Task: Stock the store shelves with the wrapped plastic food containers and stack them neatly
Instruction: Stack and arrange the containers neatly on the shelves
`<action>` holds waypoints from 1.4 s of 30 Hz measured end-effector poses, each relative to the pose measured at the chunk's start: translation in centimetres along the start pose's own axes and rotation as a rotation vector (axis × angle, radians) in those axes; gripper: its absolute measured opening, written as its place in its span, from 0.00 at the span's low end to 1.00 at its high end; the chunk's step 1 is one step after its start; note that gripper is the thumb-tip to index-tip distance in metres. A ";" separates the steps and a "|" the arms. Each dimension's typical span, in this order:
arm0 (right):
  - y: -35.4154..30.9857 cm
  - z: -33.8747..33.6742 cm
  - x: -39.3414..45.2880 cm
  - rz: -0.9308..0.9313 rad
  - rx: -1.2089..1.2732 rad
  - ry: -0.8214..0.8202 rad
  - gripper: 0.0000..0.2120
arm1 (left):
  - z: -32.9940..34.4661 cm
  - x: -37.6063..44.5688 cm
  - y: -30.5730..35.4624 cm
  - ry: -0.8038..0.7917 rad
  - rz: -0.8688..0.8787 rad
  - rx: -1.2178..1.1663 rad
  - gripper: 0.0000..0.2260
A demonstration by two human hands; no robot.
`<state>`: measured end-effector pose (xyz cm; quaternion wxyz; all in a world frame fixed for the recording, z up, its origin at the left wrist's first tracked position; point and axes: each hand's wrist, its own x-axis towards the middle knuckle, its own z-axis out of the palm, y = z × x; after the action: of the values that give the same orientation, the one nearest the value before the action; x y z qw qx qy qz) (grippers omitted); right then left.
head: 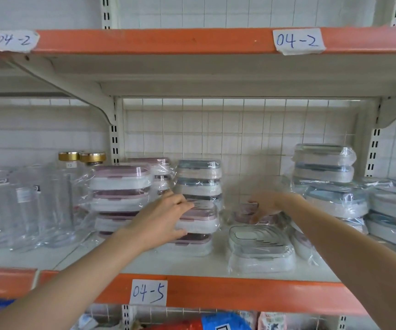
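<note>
Wrapped food containers fill the shelf [144,263] marked 04-5. My left hand [166,217] grips the side of a pink-lidded wrapped pack [201,220], fingers on top and thumb under its upper box. My right hand [266,206] reaches deeper and holds a small pink-lidded pack [242,211] at the back, blurred by motion. A tall pink-lidded stack [120,186] stands at the left, and a blue-lidded stack [199,179] behind the middle. A grey-rimmed nested set [259,244] lies flat in front, below my right hand.
Blue-lidded stacks [325,163] crowd the right side of the shelf. Clear glass jars [25,206] and gold-lidded jars [82,157] stand on the left bay. The upper shelf [192,41] marked 04-2 hangs close overhead. Bagged goods [216,322] lie on the level below.
</note>
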<state>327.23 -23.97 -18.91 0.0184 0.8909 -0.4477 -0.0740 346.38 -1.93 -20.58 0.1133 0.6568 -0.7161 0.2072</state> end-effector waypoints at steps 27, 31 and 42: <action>-4.5 -8.4 -8.5 -0.251 0.140 0.327 0.29 | -1.4 -1.1 -0.5 0.310 -0.129 -0.092 0.19; -9.4 -8.1 -6.9 -0.400 0.266 0.280 0.31 | -3.2 -2.2 -1.3 0.401 -0.160 -0.052 0.12; -10.3 -7.6 -5.9 -0.425 0.124 0.279 0.28 | -3.8 -2.1 0.1 0.273 -0.120 -0.150 0.13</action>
<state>333.08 -13.35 -11.78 0.0094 0.9660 -0.2471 0.0749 346.11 1.69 -18.13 0.2707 0.6539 -0.6669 0.2332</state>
